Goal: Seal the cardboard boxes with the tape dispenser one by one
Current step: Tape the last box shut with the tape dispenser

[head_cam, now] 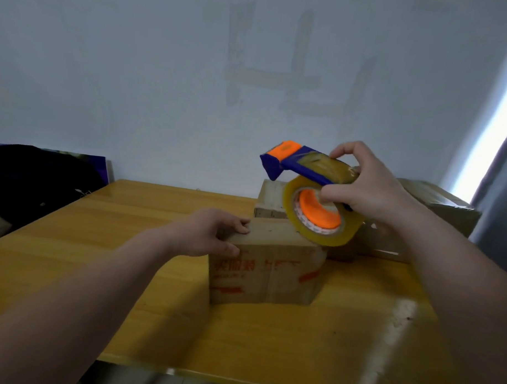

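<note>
Three boxes stand on the desk (pixel 101 244): a front box (pixel 263 275) mid-desk, a back box (pixel 270 199) just behind it by the far edge, and a right box (pixel 441 210) at the far right corner. One dispenser (pixel 290 161) carries one roll (pixel 325 237). Two hands show, the left hand (pixel 207 233) and the right hand (pixel 370 184). One dark bundle (pixel 31 178) lies off the left edge.

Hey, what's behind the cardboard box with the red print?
Behind the red-print box sit a small box and a larger box to its right. The tape dispenser in the right hand covers where they meet, so contact is unclear.
</note>
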A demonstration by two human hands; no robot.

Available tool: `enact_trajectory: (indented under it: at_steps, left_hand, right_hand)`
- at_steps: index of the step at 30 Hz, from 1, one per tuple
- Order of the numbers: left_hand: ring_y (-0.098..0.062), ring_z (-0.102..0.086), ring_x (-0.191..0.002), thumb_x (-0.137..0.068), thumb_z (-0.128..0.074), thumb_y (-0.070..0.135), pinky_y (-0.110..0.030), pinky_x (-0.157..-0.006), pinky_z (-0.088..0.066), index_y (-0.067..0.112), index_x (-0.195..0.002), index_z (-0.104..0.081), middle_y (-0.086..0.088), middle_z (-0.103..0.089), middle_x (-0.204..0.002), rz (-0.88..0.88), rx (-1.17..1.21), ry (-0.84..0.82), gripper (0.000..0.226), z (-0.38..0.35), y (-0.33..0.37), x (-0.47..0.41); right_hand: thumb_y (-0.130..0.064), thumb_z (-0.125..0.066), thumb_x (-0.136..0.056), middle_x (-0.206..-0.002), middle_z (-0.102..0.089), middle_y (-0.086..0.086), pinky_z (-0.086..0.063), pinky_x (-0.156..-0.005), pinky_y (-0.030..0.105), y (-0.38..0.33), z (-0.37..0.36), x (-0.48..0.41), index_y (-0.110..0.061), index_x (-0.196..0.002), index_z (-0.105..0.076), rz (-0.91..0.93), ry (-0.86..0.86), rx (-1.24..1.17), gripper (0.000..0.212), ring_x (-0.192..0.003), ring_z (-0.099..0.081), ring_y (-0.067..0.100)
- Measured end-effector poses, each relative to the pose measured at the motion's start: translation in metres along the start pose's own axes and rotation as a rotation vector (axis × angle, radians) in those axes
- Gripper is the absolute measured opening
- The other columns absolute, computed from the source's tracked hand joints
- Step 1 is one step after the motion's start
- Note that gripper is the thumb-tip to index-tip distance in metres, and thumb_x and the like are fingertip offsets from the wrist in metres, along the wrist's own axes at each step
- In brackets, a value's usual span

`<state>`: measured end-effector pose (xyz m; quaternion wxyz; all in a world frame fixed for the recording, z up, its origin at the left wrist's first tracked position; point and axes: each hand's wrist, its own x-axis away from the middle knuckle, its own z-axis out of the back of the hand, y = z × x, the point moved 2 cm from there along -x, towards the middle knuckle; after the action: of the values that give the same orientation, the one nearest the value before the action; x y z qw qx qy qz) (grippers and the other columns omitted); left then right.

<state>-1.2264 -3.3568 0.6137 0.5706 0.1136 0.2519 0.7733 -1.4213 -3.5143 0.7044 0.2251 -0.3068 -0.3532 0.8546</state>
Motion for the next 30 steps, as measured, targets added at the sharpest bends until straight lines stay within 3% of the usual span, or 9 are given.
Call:
enact_trajectory:
  at_steps: [3,9,15,18,20,22,24,26,30]
  left_hand:
    - [-0.001,-0.045,-0.121,-0.083,-0.071,0.018,-0.005,-0.085,-0.04,0.026,-0.124,-0.062,0.02,-0.044,-0.141,-0.054,0.035,-0.051,0.042,0.002,-0.002,-0.006]
    - [-0.002,-0.019,-0.138,-0.084,-0.07,0.018,-0.031,-0.115,-0.02,0.03,-0.128,-0.057,0.02,-0.041,-0.144,-0.077,0.023,-0.118,0.048,0.007,-0.014,-0.019]
    - [-0.007,-0.018,-0.143,-0.084,-0.069,0.011,-0.032,-0.116,-0.022,0.031,-0.127,-0.056,0.02,-0.04,-0.144,-0.086,0.071,-0.157,0.05,0.01,-0.022,-0.034]
    - [-0.002,-0.02,-0.141,-0.086,-0.067,0.023,-0.033,-0.115,-0.024,0.035,-0.127,-0.057,0.025,-0.041,-0.143,-0.075,0.134,-0.218,0.044,0.011,-0.028,-0.033]
    - [-0.002,-0.038,-0.132,-0.086,-0.063,0.038,-0.034,-0.11,-0.034,0.036,-0.118,-0.065,0.022,-0.053,-0.134,-0.008,0.252,-0.152,0.032,0.012,-0.028,-0.031]
    - [-0.01,-0.059,-0.109,-0.089,-0.059,0.04,-0.032,-0.092,-0.048,0.025,-0.106,-0.072,0.009,-0.067,-0.114,0.132,0.389,0.122,0.026,0.017,-0.025,-0.033]
    - [-0.017,-0.062,-0.087,-0.093,-0.057,0.031,-0.026,-0.071,-0.052,0.011,-0.099,-0.07,-0.004,-0.068,-0.101,0.295,0.605,0.388,0.025,0.022,-0.023,-0.037]
    - [-0.018,-0.063,-0.078,-0.095,-0.056,0.028,-0.022,-0.058,-0.053,0.001,-0.103,-0.064,-0.013,-0.067,-0.099,0.451,0.919,0.392,0.029,0.023,-0.015,-0.041]
    - [-0.02,-0.067,-0.074,-0.094,-0.057,0.032,-0.026,-0.054,-0.058,-0.006,-0.101,-0.061,-0.018,-0.067,-0.091,0.599,1.327,0.188,0.039,0.023,0.003,-0.047]
  right_hand:
    - [-0.007,-0.074,-0.067,-0.067,-0.059,-0.001,-0.043,-0.048,0.024,-0.002,-0.002,-0.013,-0.034,-0.106,-0.053,0.003,-0.077,-0.049,0.052,-0.046,-0.052,0.007]
    - [-0.005,-0.072,-0.071,-0.088,-0.064,0.006,-0.056,-0.064,0.034,0.007,-0.018,-0.032,-0.037,-0.108,-0.054,0.033,-0.231,-0.002,0.051,-0.068,-0.062,0.02]
    - [-0.007,-0.076,-0.072,-0.099,-0.063,0.013,-0.058,-0.074,0.042,0.012,-0.025,-0.055,-0.041,-0.11,-0.051,0.043,-0.355,0.056,0.057,-0.085,-0.066,0.031]
    - [-0.012,-0.08,-0.073,-0.1,-0.062,0.014,-0.058,-0.076,0.042,0.017,-0.025,-0.061,-0.043,-0.111,-0.049,0.041,-0.398,0.086,0.058,-0.086,-0.066,0.029]
    - [-0.007,-0.077,-0.074,-0.1,-0.061,0.015,-0.057,-0.075,0.042,0.02,-0.023,-0.063,-0.041,-0.111,-0.049,0.039,-0.402,0.074,0.057,-0.086,-0.065,0.031]
    - [-0.005,-0.075,-0.074,-0.097,-0.063,0.012,-0.058,-0.073,0.039,0.023,-0.022,-0.064,-0.04,-0.11,-0.05,0.043,-0.41,0.052,0.057,-0.085,-0.066,0.028]
    - [-0.006,-0.076,-0.075,-0.095,-0.065,0.007,-0.059,-0.074,0.038,0.026,-0.022,-0.063,-0.04,-0.11,-0.05,0.055,-0.422,0.029,0.056,-0.084,-0.067,0.025]
    - [-0.007,-0.076,-0.075,-0.095,-0.066,0.006,-0.059,-0.074,0.038,0.026,-0.022,-0.063,-0.04,-0.11,-0.05,0.07,-0.429,0.03,0.055,-0.083,-0.067,0.023]
    - [-0.006,-0.075,-0.074,-0.094,-0.066,0.005,-0.059,-0.074,0.04,0.025,-0.023,-0.066,-0.041,-0.108,-0.052,0.105,-0.429,0.039,0.054,-0.082,-0.067,0.023]
